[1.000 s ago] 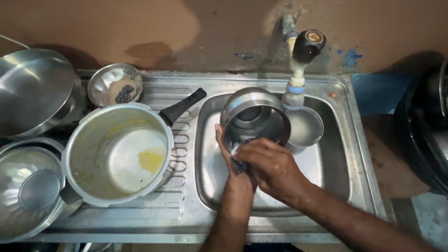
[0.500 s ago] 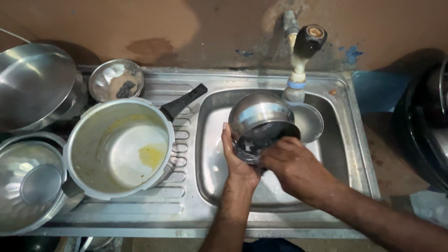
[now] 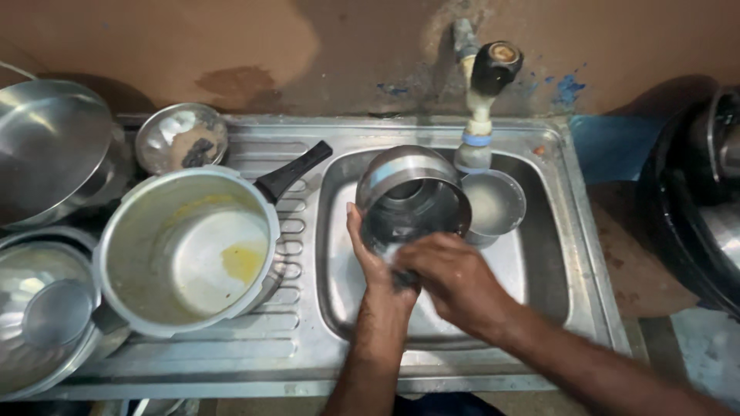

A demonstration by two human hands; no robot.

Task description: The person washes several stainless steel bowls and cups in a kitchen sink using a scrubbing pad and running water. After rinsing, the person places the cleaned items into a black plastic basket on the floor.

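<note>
A round steel pot [image 3: 408, 192] is held tilted over the steel sink basin [image 3: 539, 285], its open mouth turned toward me. My left hand [image 3: 368, 254] grips its lower left rim from below. My right hand [image 3: 451, 277] presses a dark scrubber [image 3: 402, 279] against the pot's lower edge; most of the scrubber is hidden under the fingers. A tap [image 3: 484, 100] with a black knob stands on the wall just behind the pot.
A small steel bowl [image 3: 493, 206] sits in the basin under the tap. On the drainboard rests a large pressure-cooker pot [image 3: 189, 250] with yellow residue and a black handle. Steel bowls and a lid [image 3: 50, 146] crowd the left. A dark vessel [image 3: 701, 200] stands at the right.
The pot has been turned in my hands: half a second ago its rounded outside faced up, now its mouth faces me. My right hand has slid along its lower rim.
</note>
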